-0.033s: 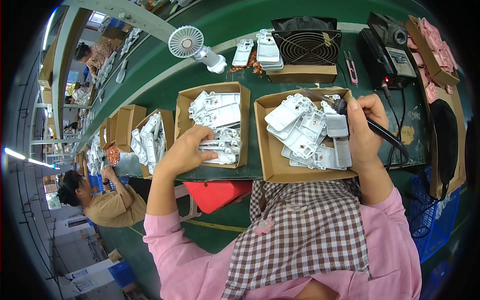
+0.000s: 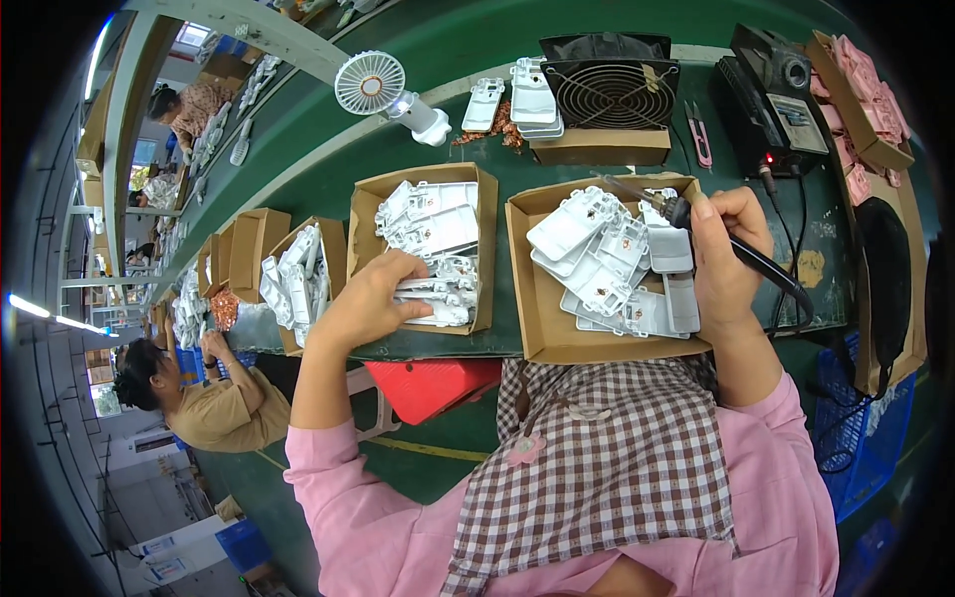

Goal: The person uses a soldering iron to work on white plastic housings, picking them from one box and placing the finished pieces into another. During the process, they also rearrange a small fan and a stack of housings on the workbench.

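Note:
In the left cardboard box (image 2: 485, 249), my left hand (image 2: 373, 298) has its thumb and fingers closed round the edge of a white plastic housing (image 2: 438, 289) in the near pile. More white housings (image 2: 438, 214) lie stacked at that box's far end. My right hand (image 2: 731, 239) grips a soldering iron (image 2: 677, 211) by its dark handle, with the metal tip pointing left over the far rim of the right cardboard box (image 2: 527, 289). Beneath the iron, that box holds a loose heap of white housings (image 2: 597, 249), several showing small copper-coloured pieces.
A black fan (image 2: 615, 95) stands behind the right box, beside stacked housings (image 2: 534, 98) and copper-coloured bits (image 2: 505, 129). Tweezers (image 2: 699, 134), a soldering station (image 2: 771, 109) and pink parts (image 2: 870, 90) are at right. A small white fan (image 2: 373, 85) stands far left; a co-worker (image 2: 214, 398) sits left.

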{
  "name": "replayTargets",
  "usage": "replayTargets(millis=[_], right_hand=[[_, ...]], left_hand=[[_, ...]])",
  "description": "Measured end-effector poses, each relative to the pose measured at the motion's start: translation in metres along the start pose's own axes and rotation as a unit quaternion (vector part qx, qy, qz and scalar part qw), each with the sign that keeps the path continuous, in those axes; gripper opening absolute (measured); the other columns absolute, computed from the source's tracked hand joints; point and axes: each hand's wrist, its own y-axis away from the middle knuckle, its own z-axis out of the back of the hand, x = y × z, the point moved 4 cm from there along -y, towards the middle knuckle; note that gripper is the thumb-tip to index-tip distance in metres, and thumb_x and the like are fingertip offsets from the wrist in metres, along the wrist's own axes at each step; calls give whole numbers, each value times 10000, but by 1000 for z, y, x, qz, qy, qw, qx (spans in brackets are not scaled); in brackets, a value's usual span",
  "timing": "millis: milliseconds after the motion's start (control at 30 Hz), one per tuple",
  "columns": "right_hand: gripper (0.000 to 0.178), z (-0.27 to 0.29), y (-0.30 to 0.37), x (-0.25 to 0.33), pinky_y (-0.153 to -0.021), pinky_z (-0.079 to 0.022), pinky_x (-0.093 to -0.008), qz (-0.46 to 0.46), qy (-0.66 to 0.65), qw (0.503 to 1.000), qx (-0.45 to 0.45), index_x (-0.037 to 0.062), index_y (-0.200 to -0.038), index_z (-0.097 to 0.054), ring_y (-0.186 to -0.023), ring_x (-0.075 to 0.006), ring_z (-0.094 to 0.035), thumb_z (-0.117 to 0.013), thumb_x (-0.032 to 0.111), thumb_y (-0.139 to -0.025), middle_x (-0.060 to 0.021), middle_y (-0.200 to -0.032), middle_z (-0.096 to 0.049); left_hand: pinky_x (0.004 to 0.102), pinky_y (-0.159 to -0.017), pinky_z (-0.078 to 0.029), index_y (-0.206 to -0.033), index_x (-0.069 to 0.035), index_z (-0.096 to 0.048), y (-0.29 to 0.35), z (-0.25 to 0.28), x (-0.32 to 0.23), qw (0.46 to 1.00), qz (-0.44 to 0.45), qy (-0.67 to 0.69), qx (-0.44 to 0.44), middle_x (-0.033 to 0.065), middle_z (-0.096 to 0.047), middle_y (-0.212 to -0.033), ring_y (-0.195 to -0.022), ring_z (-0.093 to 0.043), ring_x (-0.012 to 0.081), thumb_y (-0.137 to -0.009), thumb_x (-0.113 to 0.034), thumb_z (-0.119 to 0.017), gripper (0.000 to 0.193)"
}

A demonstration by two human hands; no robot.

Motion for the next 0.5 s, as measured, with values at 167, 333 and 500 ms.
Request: replayTargets(millis=[167,333,500], right_hand=[[136,1,0,-1,-597,-392,-169,-4,18,1000,3,26,-813,-538,-651,-19,-494,-645,73,-883,9,-728,-575],[141,2,1,-1,-592,-383,-168,-7,21,1000,4,25,-814,-540,-647,-19,-486,-647,86,-884,9,-725,-573],[147,2,0,-2,-590,-381,-167,1,33,999,1,26,-808,-541,-645,-18,-485,-649,91,-884,9,-723,-573]], left_hand=[[408,-771,-479,-1023,-51,-563,5,4,-8,997,-20,-62,-29,128,-563,-1004,-945,-570,346,-689,-104,-754,388],[401,-739,-508,-1052,-72,-528,12,3,-14,978,-46,-182,-90,105,-549,-1014,-941,-579,325,-633,-32,-713,460],[392,-768,-510,-1166,-95,-521,13,2,-14,994,-49,-89,-49,113,-560,-1061,-960,-584,326,-668,-49,-708,534]])
